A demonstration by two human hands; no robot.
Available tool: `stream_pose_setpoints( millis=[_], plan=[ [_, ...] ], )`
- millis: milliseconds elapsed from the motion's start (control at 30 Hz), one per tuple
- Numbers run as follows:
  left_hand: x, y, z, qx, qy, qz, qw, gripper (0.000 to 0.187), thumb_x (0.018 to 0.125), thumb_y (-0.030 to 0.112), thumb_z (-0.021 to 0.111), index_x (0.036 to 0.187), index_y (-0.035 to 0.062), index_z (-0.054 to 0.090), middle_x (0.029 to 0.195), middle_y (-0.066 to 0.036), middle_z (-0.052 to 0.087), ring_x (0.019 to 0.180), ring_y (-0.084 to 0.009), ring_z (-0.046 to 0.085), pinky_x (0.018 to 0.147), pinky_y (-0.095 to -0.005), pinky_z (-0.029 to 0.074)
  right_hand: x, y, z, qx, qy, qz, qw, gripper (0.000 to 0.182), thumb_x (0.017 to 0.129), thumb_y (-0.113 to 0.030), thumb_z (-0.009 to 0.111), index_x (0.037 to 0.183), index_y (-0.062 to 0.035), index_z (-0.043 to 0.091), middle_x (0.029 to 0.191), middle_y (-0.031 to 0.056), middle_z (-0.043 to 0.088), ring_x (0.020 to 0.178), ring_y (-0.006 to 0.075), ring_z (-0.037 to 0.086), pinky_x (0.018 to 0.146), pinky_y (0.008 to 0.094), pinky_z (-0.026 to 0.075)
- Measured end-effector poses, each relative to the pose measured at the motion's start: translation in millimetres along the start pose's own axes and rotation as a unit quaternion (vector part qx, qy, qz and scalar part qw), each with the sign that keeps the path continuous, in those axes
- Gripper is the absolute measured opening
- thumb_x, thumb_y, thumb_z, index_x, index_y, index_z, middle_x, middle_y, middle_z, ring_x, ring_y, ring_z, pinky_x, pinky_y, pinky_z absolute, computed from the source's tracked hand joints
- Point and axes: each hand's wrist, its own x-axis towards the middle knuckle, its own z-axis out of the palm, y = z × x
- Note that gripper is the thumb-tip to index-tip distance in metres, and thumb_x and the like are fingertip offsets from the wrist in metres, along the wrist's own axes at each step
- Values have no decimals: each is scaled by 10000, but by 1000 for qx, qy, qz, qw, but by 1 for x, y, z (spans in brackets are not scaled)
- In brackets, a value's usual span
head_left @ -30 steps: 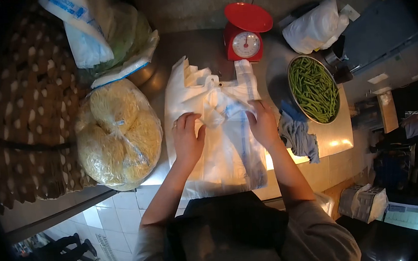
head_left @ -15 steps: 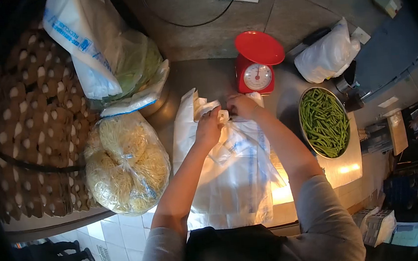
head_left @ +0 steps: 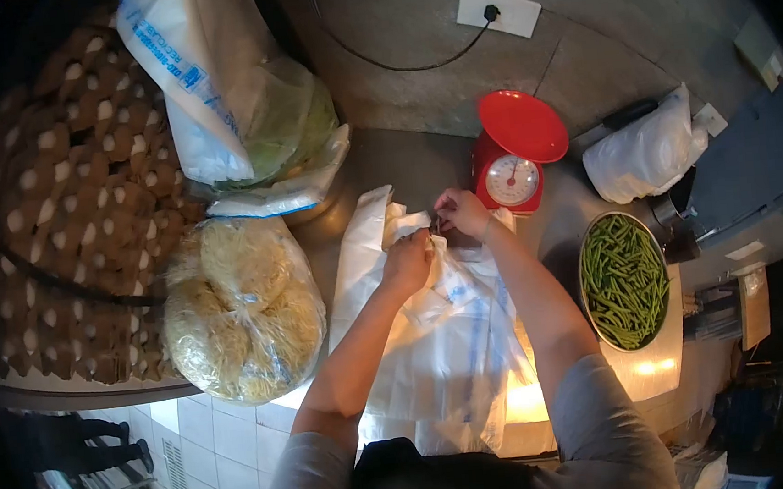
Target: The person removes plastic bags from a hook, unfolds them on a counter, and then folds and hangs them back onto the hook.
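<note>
White plastic bags (head_left: 437, 360) with blue print lie flat on the counter in front of me. My left hand (head_left: 408, 261) is closed on bunched plastic at their upper edge. Just to its right, my right hand (head_left: 464, 213) is pinched, its fingertips close to those of my left hand. Something small and dark shows between the two hands, too small to name. Behind my right hand stands a red kitchen scale (head_left: 515, 152) with a round dial and a tilted-looking pan.
An oval metal tray (head_left: 588, 307) of green beans stands at right, below a white plastic bundle (head_left: 642, 151). At left are a clear bag of noodle-like strands (head_left: 245, 311), a bag of greens (head_left: 299, 123) and stacked egg trays (head_left: 68, 224). A person's legs (head_left: 85, 443) show lower left.
The view has shifted, so the scale and tray sit lower and further right. My right hand's fingers have lifted slightly into a pinch; my left hand keeps hold of the plastic.
</note>
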Motion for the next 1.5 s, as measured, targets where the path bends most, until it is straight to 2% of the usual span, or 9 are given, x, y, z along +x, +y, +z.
stream_pose_setpoints(
  millis=[200, 267, 367, 500, 767, 1067, 1233, 1333, 1500],
  plan=[
    [3, -2, 4, -87, -13, -41, 995, 340, 787, 208, 573, 1070, 26, 522, 924, -187, 606, 897, -335, 577, 798, -434, 442, -4, 14, 0, -18, 101, -31, 994, 111, 818, -2, 575, 918, -37, 542, 784, 61, 579, 673, 148, 593, 577, 289, 525],
    [4, -7, 14, -46, 42, -4, 998, 410, 782, 229, 591, 1115, 11, 490, 1001, -190, 581, 964, -329, 549, 825, -424, 429, -11, 0, -6, -5, 86, 20, 996, 140, 830, -5, 567, 958, -49, 531, 811, 42, 571, 714, 122, 578, 565, 262, 499],
    [-15, 24, -13, -19, 113, -20, 993, 571, 759, 199, 627, 1220, -35, 384, 1189, -184, 464, 1088, -338, 459, 916, -417, 383, -15, -24, -15, -78, 89, -59, 991, 150, 818, 18, 559, 950, -45, 527, 779, 32, 568, 671, 112, 572, 566, 246, 486],
    [-75, 54, -67, -83, 137, 78, 984, 540, 755, 176, 646, 1234, 41, 436, 1168, -168, 486, 1073, -337, 478, 901, -401, 405, -32, -109, -9, -104, 43, -174, 978, 126, 801, 37, 561, 901, -34, 533, 764, 27, 580, 669, 109, 577, 595, 233, 467],
    [-239, 26, -169, -54, 311, 47, 948, 337, 701, 50, 682, 1019, 57, 572, 961, -118, 598, 895, -313, 576, 784, -387, 469, -67, -277, 55, -29, 19, -325, 945, 147, 829, 2, 564, 973, -22, 550, 814, 15, 591, 727, 87, 568, 641, 227, 466],
    [-297, -71, -250, -12, 457, 5, 890, 242, 677, -5, 629, 904, 47, 563, 855, -116, 599, 794, -306, 563, 728, -368, 436, -10, -486, 90, -114, 273, -514, 805, 266, 841, -124, 575, 1077, -7, 537, 900, 94, 632, 815, 146, 597, 712, 270, 474],
    [-320, -100, -273, -13, 472, -12, 881, 237, 693, -29, 623, 906, 48, 552, 846, -105, 603, 777, -277, 558, 715, -345, 426, 46, -560, 97, -150, 416, -492, 750, 290, 862, -196, 510, 1031, 29, 580, 934, 189, 631, 856, 311, 601, 788, 356, 452],
    [-329, -109, -284, -28, 483, -30, 874, 204, 684, -34, 635, 860, 49, 575, 805, -99, 610, 725, -264, 563, 679, -338, 430, 54, -585, 106, -168, 398, -424, 796, 313, 856, -226, 509, 1015, 32, 591, 930, 216, 623, 879, 356, 585, 804, 370, 437],
    [-338, -131, -293, 7, 480, 6, 877, 165, 712, 6, 674, 862, 54, 627, 797, -105, 617, 705, -268, 572, 649, -344, 446, 56, -587, 113, -155, 376, -424, 809, 264, 795, -23, 514, 1049, 29, 564, 1007, 156, 624, 943, 239, 588, 801, 306, 440]
  ],
)
